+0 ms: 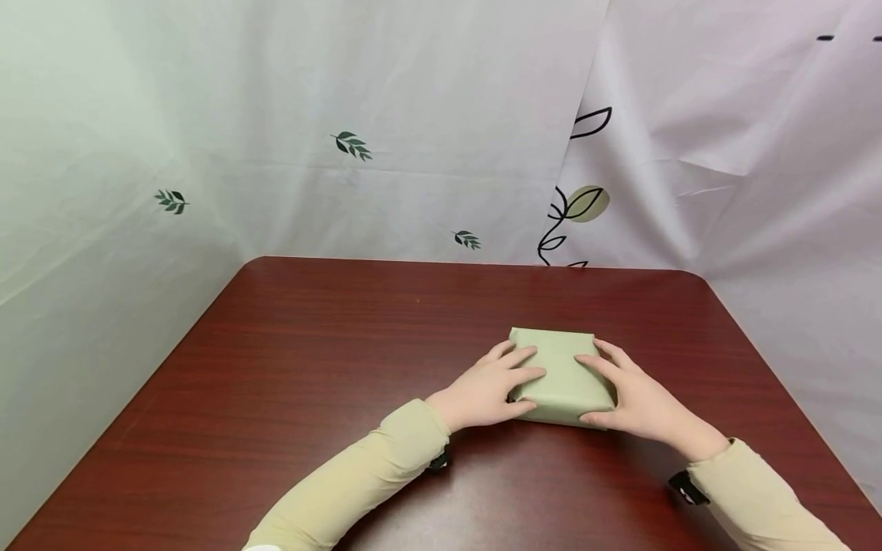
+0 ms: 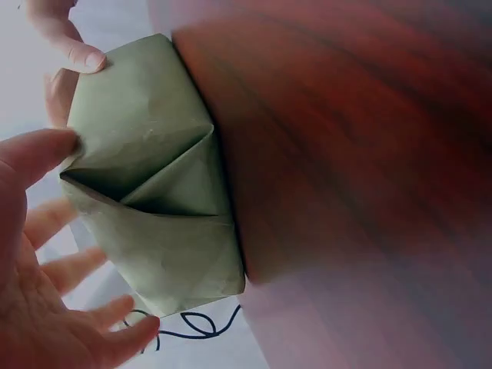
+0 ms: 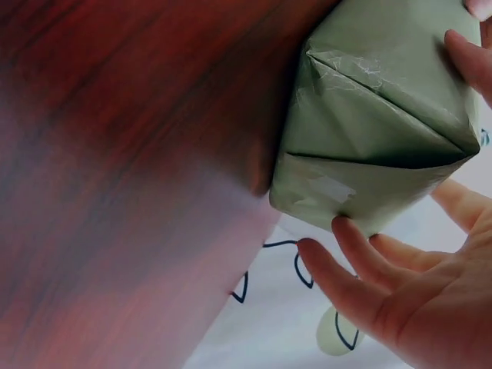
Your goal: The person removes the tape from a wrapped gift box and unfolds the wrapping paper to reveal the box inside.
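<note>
A box wrapped in pale green paper [image 1: 561,375] lies on the table, right of centre, between both hands. My left hand [image 1: 485,389] touches its left side, with spread fingers over the top and the thumb at the near edge. Across from it, my right hand [image 1: 644,402] rests on the right side, its thumb along the near edge and fingers on the top and far edge. Folded paper flaps [image 2: 146,184] with a gap between them show at the box's left end. On the right end, the folded flap [image 3: 361,188] bears shiny patches like clear tape.
The dark red wood-grain table [image 1: 310,337] spreads out around the box. White cloth [image 1: 413,92] with printed leaves hangs behind the table and along its sides. Dark bands [image 1: 687,488] sit at the wrists, over pale yellow sleeves [image 1: 365,474].
</note>
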Tool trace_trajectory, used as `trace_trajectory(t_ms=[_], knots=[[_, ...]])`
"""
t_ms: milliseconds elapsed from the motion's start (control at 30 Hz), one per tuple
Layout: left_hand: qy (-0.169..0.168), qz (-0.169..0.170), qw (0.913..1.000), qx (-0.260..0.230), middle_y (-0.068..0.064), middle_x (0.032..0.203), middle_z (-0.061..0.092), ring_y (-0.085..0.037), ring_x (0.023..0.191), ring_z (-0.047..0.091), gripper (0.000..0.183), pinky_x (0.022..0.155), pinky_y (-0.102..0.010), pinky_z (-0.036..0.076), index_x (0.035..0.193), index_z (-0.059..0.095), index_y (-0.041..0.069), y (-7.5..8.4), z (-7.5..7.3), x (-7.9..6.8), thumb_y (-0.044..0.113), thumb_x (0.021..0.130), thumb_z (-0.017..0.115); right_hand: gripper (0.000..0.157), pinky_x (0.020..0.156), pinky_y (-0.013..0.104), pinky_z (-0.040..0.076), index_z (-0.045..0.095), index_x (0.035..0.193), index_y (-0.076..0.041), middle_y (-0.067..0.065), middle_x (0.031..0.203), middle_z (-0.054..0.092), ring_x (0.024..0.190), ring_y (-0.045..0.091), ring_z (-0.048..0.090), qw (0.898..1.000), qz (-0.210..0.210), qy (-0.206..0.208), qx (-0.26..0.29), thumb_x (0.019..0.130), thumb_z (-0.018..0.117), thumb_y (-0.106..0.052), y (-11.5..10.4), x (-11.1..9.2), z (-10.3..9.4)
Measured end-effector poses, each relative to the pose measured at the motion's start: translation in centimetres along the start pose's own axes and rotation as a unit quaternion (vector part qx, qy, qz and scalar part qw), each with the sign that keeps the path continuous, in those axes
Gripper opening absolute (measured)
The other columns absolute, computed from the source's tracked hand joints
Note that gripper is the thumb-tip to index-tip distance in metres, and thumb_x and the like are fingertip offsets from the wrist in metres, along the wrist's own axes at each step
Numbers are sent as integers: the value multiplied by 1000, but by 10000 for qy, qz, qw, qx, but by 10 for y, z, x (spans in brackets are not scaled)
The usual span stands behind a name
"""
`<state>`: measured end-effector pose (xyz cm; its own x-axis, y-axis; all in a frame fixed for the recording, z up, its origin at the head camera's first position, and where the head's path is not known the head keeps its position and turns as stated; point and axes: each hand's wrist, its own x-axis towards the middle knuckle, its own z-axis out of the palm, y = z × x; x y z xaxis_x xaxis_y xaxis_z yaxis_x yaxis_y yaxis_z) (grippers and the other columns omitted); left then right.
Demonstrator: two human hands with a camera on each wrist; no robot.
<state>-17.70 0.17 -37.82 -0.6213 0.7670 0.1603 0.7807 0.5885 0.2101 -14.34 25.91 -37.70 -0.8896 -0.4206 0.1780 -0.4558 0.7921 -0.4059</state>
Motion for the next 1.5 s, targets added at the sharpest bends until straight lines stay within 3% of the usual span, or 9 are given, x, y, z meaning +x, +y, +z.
trace_trajectory(t_ms=[100,333,567,800,1167,1367,1500], knots=[[-88,377,9992,124,-9,146,42,-33,138,32,48,115,-38,23,134,54,18,-2,0,0,32,89,65,77,87,47,45,53,130,-8,25,143,33,125,42,41,9999,-105,87,60,65,86,-29,2,1,1],[23,847,9963,123,-12,141,44,-29,137,34,45,116,-42,20,130,55,15,-5,1,0,22,87,68,72,77,28,53,55,125,-1,29,141,29,122,44,40,9942,-228,198,1035,63,88,-17,5,3,2],[101,1028,9947,27,-13,140,44,-28,136,34,43,116,-42,19,127,57,14,-8,3,-1,21,86,68,69,74,26,53,57,124,0,28,140,30,107,36,53,9920,-10,342,1214,62,87,-10,6,4,7],[4,1064,9943,-83,-14,142,43,-36,137,31,43,116,-40,22,129,58,15,-12,-2,-4,22,87,68,67,74,32,54,58,122,-1,28,140,30,113,39,49,9919,68,423,1199,62,87,-10,4,4,9],[-523,1310,9900,-42,-12,148,37,-36,142,23,59,116,-36,21,138,49,14,-16,-5,-8,20,84,71,64,71,30,54,59,119,-2,27,137,36,112,41,51,9915,202,422,1213,61,87,-11,2,8,5],[-382,1618,9861,-22,-11,145,39,-29,141,28,67,115,-30,23,140,43,10,-19,-11,-8,18,82,74,57,68,23,53,63,115,-3,19,128,50,101,30,58,9901,214,755,1161,64,87,-14,-1,9,1],[-132,1491,9887,-9,-10,142,37,-24,135,33,77,110,-25,30,141,39,10,-17,-13,-6,21,76,79,49,69,19,53,64,114,-2,16,124,53,98,6,59,9834,475,909,1497,70,83,-15,-4,10,-2]])
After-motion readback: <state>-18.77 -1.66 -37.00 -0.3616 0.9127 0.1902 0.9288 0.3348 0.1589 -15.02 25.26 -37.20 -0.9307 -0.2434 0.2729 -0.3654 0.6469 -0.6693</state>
